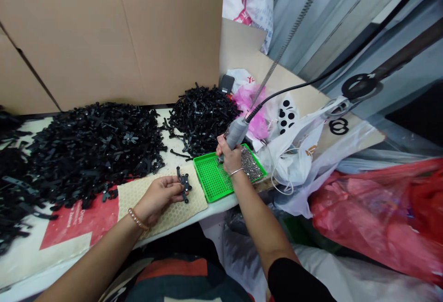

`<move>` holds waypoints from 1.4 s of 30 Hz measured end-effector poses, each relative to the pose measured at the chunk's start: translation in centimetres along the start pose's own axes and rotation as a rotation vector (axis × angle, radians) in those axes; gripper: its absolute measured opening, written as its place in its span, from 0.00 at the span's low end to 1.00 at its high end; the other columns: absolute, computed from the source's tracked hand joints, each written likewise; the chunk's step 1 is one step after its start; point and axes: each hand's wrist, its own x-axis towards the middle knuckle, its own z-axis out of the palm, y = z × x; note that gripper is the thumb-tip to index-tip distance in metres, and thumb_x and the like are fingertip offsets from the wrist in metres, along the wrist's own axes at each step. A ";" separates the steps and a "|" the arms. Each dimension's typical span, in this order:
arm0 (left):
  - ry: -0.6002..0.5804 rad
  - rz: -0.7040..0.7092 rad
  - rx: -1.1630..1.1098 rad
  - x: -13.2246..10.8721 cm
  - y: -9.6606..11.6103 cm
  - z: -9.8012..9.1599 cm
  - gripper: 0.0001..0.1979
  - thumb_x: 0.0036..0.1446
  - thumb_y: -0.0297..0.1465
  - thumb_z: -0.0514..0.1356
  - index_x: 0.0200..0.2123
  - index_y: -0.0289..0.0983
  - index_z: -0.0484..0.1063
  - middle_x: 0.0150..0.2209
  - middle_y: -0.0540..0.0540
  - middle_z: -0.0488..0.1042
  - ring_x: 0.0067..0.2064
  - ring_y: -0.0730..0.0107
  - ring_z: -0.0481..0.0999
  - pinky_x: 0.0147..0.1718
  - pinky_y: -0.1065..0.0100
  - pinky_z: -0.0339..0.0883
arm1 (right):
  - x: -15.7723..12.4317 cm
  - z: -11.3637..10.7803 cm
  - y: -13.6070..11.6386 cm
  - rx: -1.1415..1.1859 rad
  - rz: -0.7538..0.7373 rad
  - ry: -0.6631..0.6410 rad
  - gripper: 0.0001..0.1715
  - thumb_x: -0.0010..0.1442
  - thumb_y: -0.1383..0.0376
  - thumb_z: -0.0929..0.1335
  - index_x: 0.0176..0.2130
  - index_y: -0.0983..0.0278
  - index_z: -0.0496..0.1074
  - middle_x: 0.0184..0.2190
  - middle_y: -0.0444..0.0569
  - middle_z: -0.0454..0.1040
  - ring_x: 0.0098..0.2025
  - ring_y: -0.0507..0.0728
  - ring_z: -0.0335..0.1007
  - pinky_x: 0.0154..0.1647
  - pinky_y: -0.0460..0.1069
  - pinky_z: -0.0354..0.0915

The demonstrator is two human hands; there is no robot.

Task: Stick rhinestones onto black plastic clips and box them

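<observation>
My left hand [159,196] rests palm up over a beige honeycomb rubber mat [162,205], holding a black branched plastic piece [184,184] at its fingertips. My right hand [230,154] grips a grey cylindrical handheld power tool [237,133], its tip pointing down at a green perforated tray [211,180]. A heap of small silvery rhinestones [251,163] lies in the tray's right corner, next to my right hand. The tool's tip is partly hidden by my fingers.
Large heaps of black plastic pieces [97,150] cover the table's left and back. A black cable [277,94] and a spring-wrapped hose [290,30] rise from the tool. Plastic bags [290,159] crowd the right, and a cardboard partition [104,34] stands behind.
</observation>
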 end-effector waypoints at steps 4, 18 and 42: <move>-0.019 0.013 -0.005 0.1 -0.1 0.0 0.05 0.48 0.19 0.62 0.31 0.30 0.74 0.29 0.42 0.79 0.30 0.71 0.78 0.29 0.75 0.74 | 0.1 -0.2 0.2 -0.012 -0.001 0.011 0.19 0.48 0.53 0.75 0.30 0.64 0.69 0.14 0.36 0.62 0.15 0.48 0.55 0.16 0.44 0.55; -0.054 0.060 -0.028 0.8 -0.9 -0.4 0.06 0.44 0.21 0.65 0.29 0.30 0.75 0.28 0.44 0.78 0.29 0.72 0.77 0.29 0.75 0.73 | -0.5 1.4 -2.9 0.116 -0.006 0.056 0.24 0.45 0.51 0.75 0.39 0.61 0.73 0.13 0.33 0.58 0.15 0.47 0.52 0.17 0.44 0.53; -0.077 0.077 -0.055 1.0 -1.1 -0.5 0.08 0.41 0.22 0.66 0.29 0.30 0.75 0.27 0.46 0.76 0.28 0.75 0.74 0.28 0.74 0.72 | -5.9 8.0 -2.9 0.333 0.232 -0.162 0.24 0.45 0.48 0.75 0.31 0.62 0.69 0.12 0.33 0.55 0.14 0.46 0.50 0.16 0.43 0.53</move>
